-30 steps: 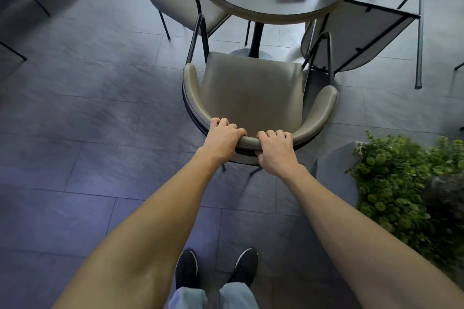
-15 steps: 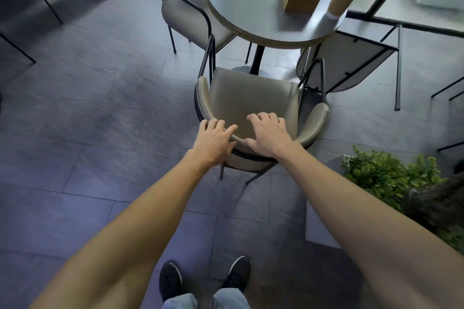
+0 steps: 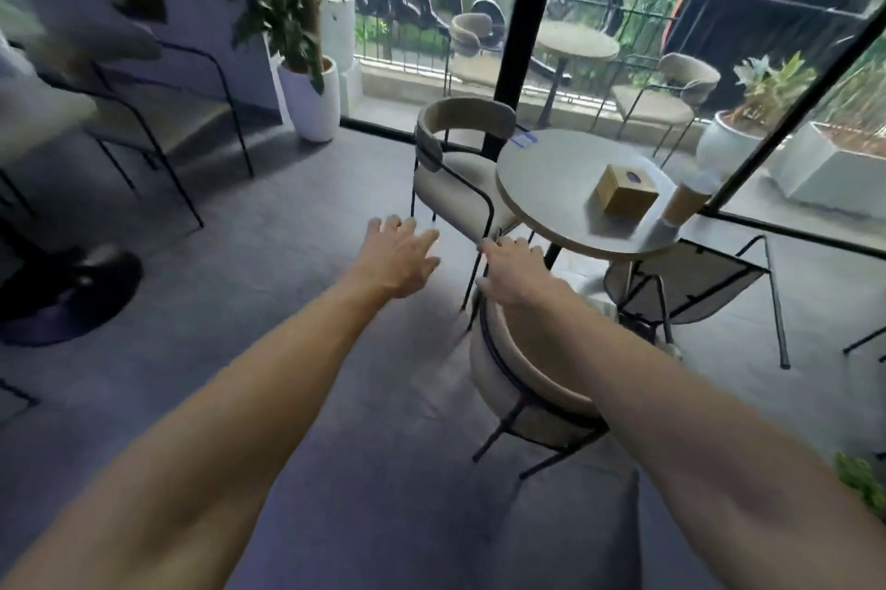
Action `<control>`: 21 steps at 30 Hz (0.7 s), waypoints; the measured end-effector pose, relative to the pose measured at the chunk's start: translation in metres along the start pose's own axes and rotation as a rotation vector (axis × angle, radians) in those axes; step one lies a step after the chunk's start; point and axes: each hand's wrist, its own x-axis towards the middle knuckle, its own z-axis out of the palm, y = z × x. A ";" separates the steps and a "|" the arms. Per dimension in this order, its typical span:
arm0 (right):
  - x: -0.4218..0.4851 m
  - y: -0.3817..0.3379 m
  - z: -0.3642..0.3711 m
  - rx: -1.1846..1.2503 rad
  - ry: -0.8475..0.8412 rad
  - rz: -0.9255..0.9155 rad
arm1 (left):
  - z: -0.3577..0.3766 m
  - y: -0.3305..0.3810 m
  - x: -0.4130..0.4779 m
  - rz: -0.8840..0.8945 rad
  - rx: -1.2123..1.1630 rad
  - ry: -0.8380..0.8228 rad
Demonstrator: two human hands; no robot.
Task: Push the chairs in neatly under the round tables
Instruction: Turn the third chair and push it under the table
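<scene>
A round grey table [image 3: 551, 177] stands right of centre. The near beige chair [image 3: 522, 378] sits below it, its seat tucked toward the table. A second beige chair [image 3: 455, 157] stands at the table's left with its seat partly under the top. A third chair [image 3: 695, 287] with a dark frame is at the table's right. My left hand [image 3: 400, 256] hovers with fingers spread, free of any chair, left of the second chair's front leg. My right hand [image 3: 515, 270] is above the near chair's back with fingers extended; contact is unclear.
A cardboard box [image 3: 625, 193] and a paper cup [image 3: 681, 205] stand on the table. White planters [image 3: 309, 102] line the window wall. Another chair [image 3: 158, 109] and a dark round table base [image 3: 72, 292] are at the left. A green plant [image 3: 863, 479] is at the right edge.
Both hands have let go of the near chair's backrest and lifted forward. The head has risen, so the view now takes in the room and balcony instead of the floor.
</scene>
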 end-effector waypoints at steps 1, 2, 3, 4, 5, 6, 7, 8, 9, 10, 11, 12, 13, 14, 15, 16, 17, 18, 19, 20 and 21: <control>0.009 -0.015 -0.014 -0.001 0.013 -0.010 | -0.012 -0.018 0.001 -0.010 0.015 0.021; 0.018 -0.030 -0.026 0.000 0.031 -0.031 | -0.023 -0.033 0.003 -0.018 0.024 0.032; 0.026 -0.043 -0.037 0.001 0.048 -0.055 | -0.032 -0.046 0.005 -0.021 0.033 0.035; 0.035 -0.056 -0.046 0.000 0.066 -0.077 | -0.038 -0.057 0.008 -0.020 0.041 0.033; 0.045 -0.067 -0.054 -0.001 0.082 -0.092 | -0.042 -0.068 0.012 -0.019 0.045 0.032; 0.056 -0.077 -0.060 -0.002 0.096 -0.102 | -0.044 -0.079 0.018 -0.023 0.048 0.027; 0.067 -0.085 -0.066 -0.004 0.108 -0.107 | -0.044 -0.090 0.024 -0.030 0.052 0.019; 0.080 -0.092 -0.071 -0.006 0.116 -0.114 | -0.044 -0.101 0.031 -0.037 0.059 0.014; 0.094 -0.098 -0.074 -0.008 0.119 -0.121 | -0.041 -0.112 0.039 -0.041 0.067 0.008; 0.109 -0.103 -0.076 -0.012 0.114 -0.125 | -0.037 -0.123 0.049 -0.044 0.074 0.001; 0.126 -0.106 -0.076 -0.016 0.107 -0.122 | -0.032 -0.134 0.059 -0.048 0.077 -0.010; 0.145 -0.108 -0.076 -0.022 0.099 -0.114 | -0.028 -0.145 0.072 -0.052 0.080 -0.023; 0.165 -0.109 -0.076 -0.028 0.088 -0.107 | -0.023 -0.157 0.087 -0.057 0.082 -0.036; 0.187 -0.110 -0.075 -0.032 0.078 -0.106 | -0.018 -0.169 0.104 -0.062 0.083 -0.048; 0.211 -0.111 -0.074 -0.027 0.069 -0.109 | -0.013 -0.182 0.123 -0.065 0.085 -0.057; 0.235 -0.112 -0.074 -0.018 0.066 -0.117 | -0.009 -0.194 0.143 -0.071 0.085 -0.065; 0.261 -0.113 -0.075 -0.009 0.062 -0.126 | -0.004 -0.206 0.165 -0.079 0.079 -0.074; 0.287 -0.115 -0.077 -0.001 0.055 -0.130 | 0.000 -0.218 0.188 -0.090 0.066 -0.089; 0.313 -0.117 -0.081 0.008 0.045 -0.127 | 0.004 -0.230 0.211 -0.100 0.051 -0.105; 0.338 -0.120 -0.086 0.016 0.033 -0.120 | 0.007 -0.240 0.234 -0.100 0.043 -0.122; 0.362 -0.123 -0.090 0.021 0.024 -0.122 | 0.010 -0.251 0.258 -0.096 0.039 -0.136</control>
